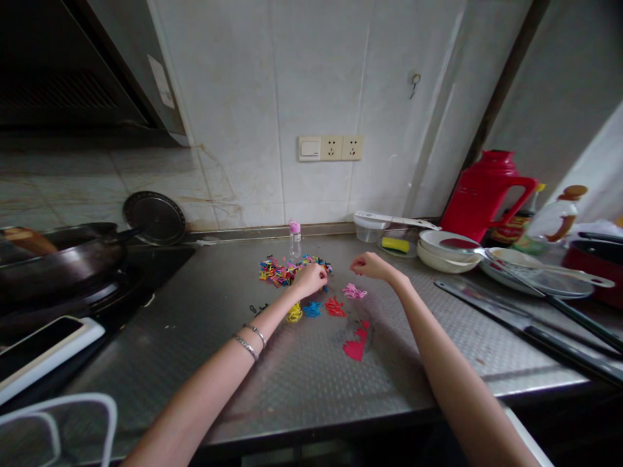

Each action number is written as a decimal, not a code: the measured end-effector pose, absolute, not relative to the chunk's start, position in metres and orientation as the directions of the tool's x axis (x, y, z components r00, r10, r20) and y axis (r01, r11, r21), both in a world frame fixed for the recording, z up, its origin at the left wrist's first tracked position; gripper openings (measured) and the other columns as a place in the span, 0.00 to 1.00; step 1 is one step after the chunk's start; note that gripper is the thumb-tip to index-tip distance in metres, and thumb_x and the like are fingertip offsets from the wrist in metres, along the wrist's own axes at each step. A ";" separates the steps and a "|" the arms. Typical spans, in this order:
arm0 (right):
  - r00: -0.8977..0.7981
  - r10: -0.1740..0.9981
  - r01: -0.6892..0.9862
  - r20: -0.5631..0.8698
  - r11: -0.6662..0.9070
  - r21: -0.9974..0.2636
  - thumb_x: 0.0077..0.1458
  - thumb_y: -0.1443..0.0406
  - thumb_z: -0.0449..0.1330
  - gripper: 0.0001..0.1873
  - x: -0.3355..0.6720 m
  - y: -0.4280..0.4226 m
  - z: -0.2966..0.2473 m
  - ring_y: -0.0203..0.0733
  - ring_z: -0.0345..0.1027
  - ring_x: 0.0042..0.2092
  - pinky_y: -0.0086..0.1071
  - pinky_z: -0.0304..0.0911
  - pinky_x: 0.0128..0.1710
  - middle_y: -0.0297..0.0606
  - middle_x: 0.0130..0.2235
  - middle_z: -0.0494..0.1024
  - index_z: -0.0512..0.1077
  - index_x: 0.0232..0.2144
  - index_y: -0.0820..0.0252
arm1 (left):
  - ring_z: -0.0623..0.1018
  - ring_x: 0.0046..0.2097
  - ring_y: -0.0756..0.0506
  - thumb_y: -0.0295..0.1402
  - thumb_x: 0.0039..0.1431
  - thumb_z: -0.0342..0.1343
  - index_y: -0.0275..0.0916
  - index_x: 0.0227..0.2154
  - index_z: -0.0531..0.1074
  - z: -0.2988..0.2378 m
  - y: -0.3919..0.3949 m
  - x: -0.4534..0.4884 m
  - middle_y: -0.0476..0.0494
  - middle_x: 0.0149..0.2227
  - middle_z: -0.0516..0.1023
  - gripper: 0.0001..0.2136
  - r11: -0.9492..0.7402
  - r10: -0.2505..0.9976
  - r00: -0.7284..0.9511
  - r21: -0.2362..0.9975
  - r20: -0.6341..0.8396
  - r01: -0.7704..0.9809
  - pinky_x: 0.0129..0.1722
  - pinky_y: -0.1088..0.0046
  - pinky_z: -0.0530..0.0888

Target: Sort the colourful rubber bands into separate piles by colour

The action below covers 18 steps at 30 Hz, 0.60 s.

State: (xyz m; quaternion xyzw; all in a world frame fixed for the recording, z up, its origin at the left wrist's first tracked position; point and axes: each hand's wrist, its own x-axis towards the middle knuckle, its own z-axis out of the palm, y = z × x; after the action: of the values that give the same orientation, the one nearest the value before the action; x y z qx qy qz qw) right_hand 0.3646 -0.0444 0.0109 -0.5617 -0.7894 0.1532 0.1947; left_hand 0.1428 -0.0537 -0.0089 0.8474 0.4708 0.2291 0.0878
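My left hand (310,280) is over the right part of a mixed heap of small coloured rubber bands (275,272), its fingers pinched together; what they hold, if anything, is too small to see. To its right, my right hand (372,266) hovers above the counter with curled fingers closed, their content hidden. Below the hands lie small single-colour piles: yellow bands (294,313), blue bands (312,309), red bands (335,306) and pink bands (354,291). Some black bands (257,310) are partly covered by my left forearm. A clear pink-capped bottle (295,241) stands behind the heap.
A ragged red piece (357,342) lies on the steel counter (292,395). On the right are bowls (448,253), a knife (481,301), a yellow sponge (395,244) and a red thermos jug (481,194). A wok (63,253) sits on the stove at left.
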 end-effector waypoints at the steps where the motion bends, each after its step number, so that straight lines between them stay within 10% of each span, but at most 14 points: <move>1: -0.298 0.943 0.825 0.146 0.332 -0.457 0.41 0.70 0.52 0.13 0.365 -0.045 0.012 0.35 0.67 0.26 0.23 0.58 0.24 0.37 0.24 0.76 0.75 0.28 0.66 | 0.73 0.29 0.47 0.31 0.47 0.52 0.38 0.27 0.77 -0.007 -0.054 0.145 0.43 0.27 0.77 0.09 -0.550 0.833 0.456 0.383 0.312 0.742 0.30 0.74 0.65; 18: -0.296 0.908 0.825 0.296 0.399 -0.401 0.42 0.69 0.53 0.14 0.350 -0.043 0.005 0.37 0.69 0.31 0.24 0.59 0.30 0.38 0.30 0.78 0.76 0.31 0.63 | 0.71 0.30 0.49 0.35 0.53 0.46 0.31 0.31 0.76 0.004 -0.054 0.155 0.41 0.30 0.77 0.15 -0.645 0.756 0.523 0.578 0.393 0.500 0.31 0.76 0.64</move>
State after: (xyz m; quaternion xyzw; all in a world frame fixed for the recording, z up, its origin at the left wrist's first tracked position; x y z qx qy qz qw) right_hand 0.3497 -0.0430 0.0052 -0.5413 -0.8002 0.0861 0.2432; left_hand 0.1555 -0.0540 0.0045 0.8492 0.3698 0.3189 0.2012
